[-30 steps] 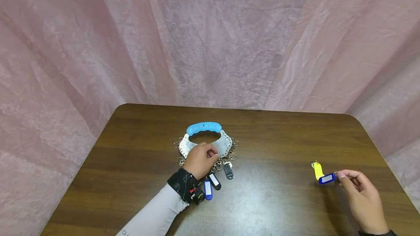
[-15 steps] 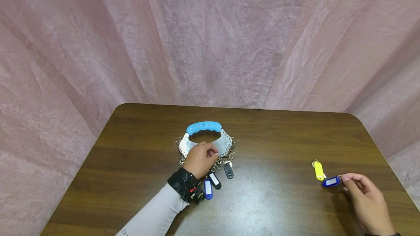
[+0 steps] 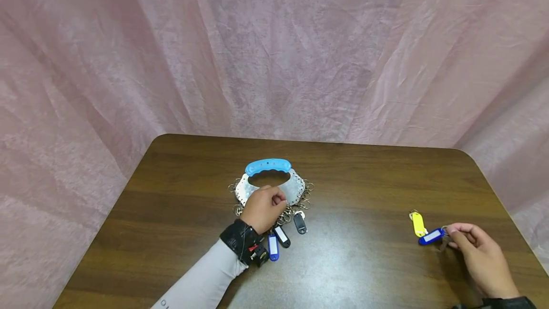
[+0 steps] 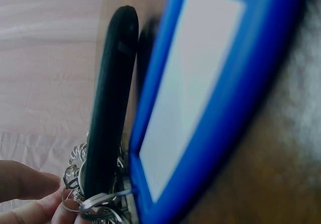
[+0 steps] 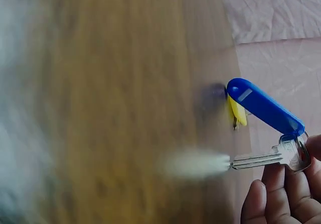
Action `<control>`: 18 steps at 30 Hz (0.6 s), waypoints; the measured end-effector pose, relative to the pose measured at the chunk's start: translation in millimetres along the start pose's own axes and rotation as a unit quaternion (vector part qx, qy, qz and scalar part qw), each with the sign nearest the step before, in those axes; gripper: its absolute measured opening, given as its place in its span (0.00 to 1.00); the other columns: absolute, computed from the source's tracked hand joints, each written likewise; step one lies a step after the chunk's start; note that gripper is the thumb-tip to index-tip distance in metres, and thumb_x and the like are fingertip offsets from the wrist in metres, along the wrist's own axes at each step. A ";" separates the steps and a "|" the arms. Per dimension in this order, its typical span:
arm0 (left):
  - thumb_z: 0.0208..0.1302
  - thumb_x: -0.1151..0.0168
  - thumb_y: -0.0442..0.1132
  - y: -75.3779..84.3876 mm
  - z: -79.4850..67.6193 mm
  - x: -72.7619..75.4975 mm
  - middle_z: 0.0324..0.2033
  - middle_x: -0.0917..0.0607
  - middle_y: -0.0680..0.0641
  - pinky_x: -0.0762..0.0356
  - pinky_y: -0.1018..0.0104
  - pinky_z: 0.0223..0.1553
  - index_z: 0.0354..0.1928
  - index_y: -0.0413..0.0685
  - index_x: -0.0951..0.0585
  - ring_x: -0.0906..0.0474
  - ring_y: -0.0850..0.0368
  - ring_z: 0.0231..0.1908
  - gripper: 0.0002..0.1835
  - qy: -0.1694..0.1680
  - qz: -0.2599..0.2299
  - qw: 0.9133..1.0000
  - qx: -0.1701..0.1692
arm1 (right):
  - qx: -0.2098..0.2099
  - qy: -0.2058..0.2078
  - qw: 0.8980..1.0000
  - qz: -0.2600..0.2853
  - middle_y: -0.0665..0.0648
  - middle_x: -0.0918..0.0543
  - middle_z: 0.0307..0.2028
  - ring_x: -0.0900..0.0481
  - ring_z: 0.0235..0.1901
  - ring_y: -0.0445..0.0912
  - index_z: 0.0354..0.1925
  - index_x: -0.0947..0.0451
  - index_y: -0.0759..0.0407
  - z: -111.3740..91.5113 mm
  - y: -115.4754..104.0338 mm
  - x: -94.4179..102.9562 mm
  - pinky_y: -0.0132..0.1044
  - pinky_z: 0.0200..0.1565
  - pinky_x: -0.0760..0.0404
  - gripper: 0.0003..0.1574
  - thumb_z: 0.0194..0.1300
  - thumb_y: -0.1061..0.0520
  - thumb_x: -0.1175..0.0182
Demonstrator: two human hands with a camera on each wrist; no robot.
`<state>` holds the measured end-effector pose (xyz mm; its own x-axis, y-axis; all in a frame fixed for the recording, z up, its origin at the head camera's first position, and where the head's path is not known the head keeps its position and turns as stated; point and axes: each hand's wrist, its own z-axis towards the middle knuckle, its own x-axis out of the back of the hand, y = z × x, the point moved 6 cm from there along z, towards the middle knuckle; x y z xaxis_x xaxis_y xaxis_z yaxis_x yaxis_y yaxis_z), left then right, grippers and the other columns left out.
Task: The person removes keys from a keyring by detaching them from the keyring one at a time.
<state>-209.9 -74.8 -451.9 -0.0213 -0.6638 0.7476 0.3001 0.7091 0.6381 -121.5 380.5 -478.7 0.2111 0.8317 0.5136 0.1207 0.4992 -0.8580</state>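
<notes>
My right hand (image 3: pixel 482 256) pinches the ring of a blue key tag (image 3: pixel 431 236) over the table's right side. In the right wrist view a silver key (image 5: pixel 266 159) hangs on that same ring. Just beyond it lies a yellow key tag (image 3: pixel 418 224). My left hand (image 3: pixel 263 210) is at the lower edge of a metal key holder plate (image 3: pixel 293 188) with a blue handle (image 3: pixel 268 166). Its fingers pinch one of the small metal rings (image 4: pixel 69 199), as the left wrist view shows. Another blue tag (image 3: pixel 273 247) and a black tag (image 3: pixel 282 236) lie beside the left wrist.
A second black tag (image 3: pixel 300 223) lies right of the plate, near several rings along its edge. The brown wooden table (image 3: pixel 356 180) has rounded far corners. Behind it hangs a pink curtain (image 3: pixel 283 51).
The blue tag in my right hand has swung and shifted slightly, coming away from over the yellow tag and back near it. The left hand stays on the key holder.
</notes>
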 end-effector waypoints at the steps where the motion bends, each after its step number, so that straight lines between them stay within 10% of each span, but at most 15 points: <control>1: 0.55 0.35 0.38 -0.5 0.0 -0.2 0.24 0.25 0.56 0.31 0.69 0.28 0.29 0.52 0.20 0.30 0.64 0.25 0.02 0.000 0.000 1.000 0.001 | 0.003 -0.002 1.000 -0.016 0.38 0.21 0.37 0.24 0.36 0.31 0.47 0.28 0.67 1.0 -0.4 0.3 0.23 0.34 0.24 0.18 0.71 0.52 0.47; 18: 0.56 0.36 0.39 -5.5 0.9 -3.5 0.24 0.26 0.57 0.30 0.70 0.28 0.29 0.55 0.21 0.30 0.64 0.25 0.03 -0.007 0.008 1.000 0.014 | 0.048 -0.036 0.989 -0.132 0.50 0.20 0.36 0.25 0.32 0.34 0.47 0.27 0.66 21.5 -4.7 -1.1 0.26 0.29 0.25 0.17 0.73 0.53 0.50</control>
<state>-212.3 -76.1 -457.9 -0.0296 -0.6491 0.7602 0.2734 0.7262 0.6307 -143.2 382.5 -475.2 0.1144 0.6829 0.7215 0.0681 0.7191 -0.6915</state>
